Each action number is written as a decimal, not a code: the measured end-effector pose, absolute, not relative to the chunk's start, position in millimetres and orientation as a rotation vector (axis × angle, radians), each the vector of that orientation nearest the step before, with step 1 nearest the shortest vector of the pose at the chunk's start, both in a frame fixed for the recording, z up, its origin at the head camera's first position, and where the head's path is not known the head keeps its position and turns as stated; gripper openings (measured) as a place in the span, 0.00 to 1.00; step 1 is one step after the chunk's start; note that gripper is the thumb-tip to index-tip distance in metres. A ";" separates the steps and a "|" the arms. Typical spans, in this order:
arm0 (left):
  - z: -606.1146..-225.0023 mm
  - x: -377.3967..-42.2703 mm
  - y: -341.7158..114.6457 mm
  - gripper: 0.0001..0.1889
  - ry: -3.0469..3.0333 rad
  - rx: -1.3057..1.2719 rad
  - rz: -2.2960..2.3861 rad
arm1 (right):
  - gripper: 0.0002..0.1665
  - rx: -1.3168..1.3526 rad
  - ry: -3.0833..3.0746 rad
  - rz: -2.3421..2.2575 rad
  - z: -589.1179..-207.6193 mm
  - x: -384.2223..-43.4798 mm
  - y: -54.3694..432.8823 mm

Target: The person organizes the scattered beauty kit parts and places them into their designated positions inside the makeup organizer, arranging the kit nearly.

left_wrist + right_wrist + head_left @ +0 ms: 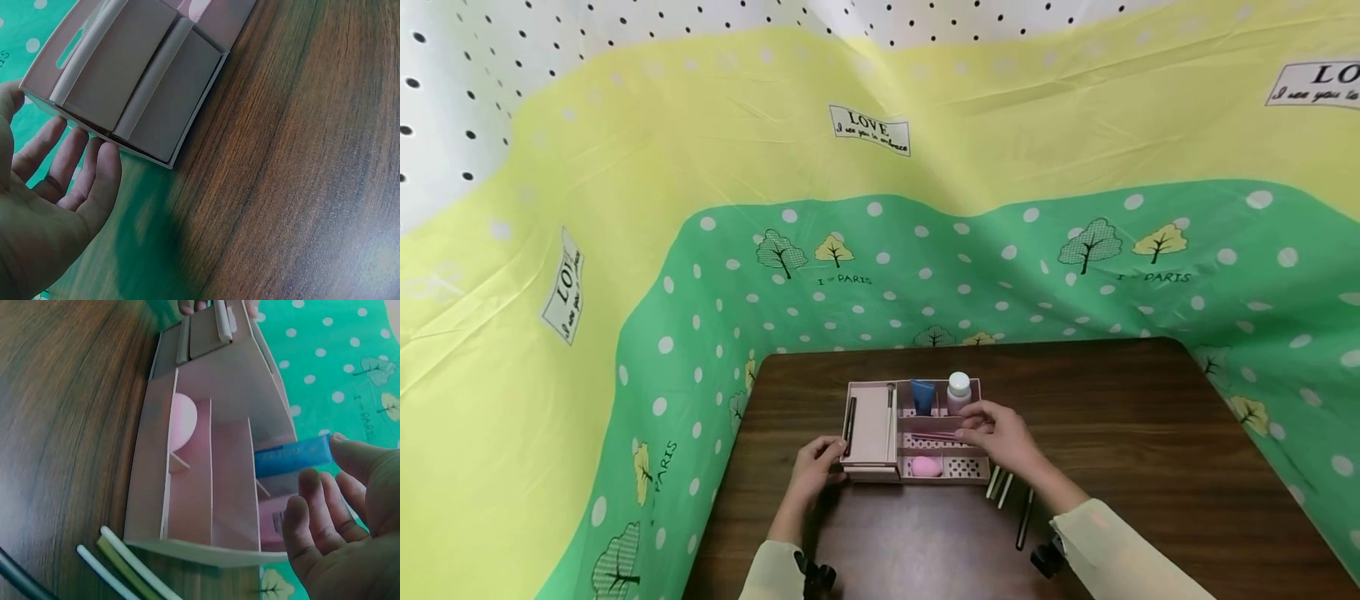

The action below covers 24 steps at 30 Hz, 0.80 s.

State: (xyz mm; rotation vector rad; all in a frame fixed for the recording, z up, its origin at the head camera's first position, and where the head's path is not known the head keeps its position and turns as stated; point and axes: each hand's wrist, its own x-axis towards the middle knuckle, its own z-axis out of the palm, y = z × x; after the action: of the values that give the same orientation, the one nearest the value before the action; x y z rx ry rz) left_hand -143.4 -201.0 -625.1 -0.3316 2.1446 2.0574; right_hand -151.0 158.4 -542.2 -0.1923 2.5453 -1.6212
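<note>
A pale pink desktop organizer [871, 425] stands on the table, with two drawers [125, 69] at its left part. My left hand [815, 471] touches its left front corner with loosely bent fingers; the thumb is at the upper edge. Over the organizer's right part hovers my right hand [1000, 433], fingers apart and nothing seen between them. Close to it are a blue tube [294, 456] and a white-capped bottle [958, 393], both in the back compartments. Thin pink sticks [934, 436] lie in the middle compartment, and a pink makeup sponge [925, 466] sits in front.
On the organizer's left top lie a dark pencil [850, 425] and a makeup brush [890, 412]. Several pale sticks [1000, 485] and a black stick [1025, 521] lie on the wooden table [1112, 417] to the right. A patterned curtain [925, 267] surrounds the table.
</note>
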 end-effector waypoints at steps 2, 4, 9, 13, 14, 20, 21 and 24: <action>-625.1 -143.7 -200.8 0.18 2.142 -0.336 2.060 | 0.18 -0.184 2.550 -1.638 -542.9 -150.3 163.0; -625.3 -144.0 -200.6 0.19 2.146 -0.337 2.061 | 0.19 -0.176 2.548 -1.648 -544.3 -150.0 167.9; -626.3 -144.2 -201.0 0.19 2.140 -0.341 2.076 | 0.21 -0.140 2.578 -1.630 -548.9 -149.1 178.8; -625.4 -143.5 -201.9 0.18 2.131 -0.344 2.073 | 0.20 -0.116 2.605 -1.613 -554.8 -146.5 185.0; -623.8 -143.2 -201.8 0.18 2.124 -0.352 2.072 | 0.20 -0.110 2.610 -1.607 -556.4 -146.0 186.5; -600.2 -135.8 -198.2 0.17 2.098 -0.314 2.091 | 0.20 -0.049 2.636 -1.556 -566.5 -143.4 195.5; -596.6 -134.1 -197.6 0.17 2.101 -0.297 2.091 | 0.20 -0.040 2.640 -1.544 -568.4 -142.8 196.9; -592.4 -131.7 -196.9 0.17 2.099 -0.283 2.090 | 0.20 -0.021 2.656 -1.521 -573.4 -140.7 201.1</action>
State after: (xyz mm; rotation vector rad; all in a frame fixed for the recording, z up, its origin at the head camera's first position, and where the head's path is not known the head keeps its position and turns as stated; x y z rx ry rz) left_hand -131.7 -196.9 -592.4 -0.2828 2.0989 2.0896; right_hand -140.7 201.1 -573.4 -0.0207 2.6556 -1.5209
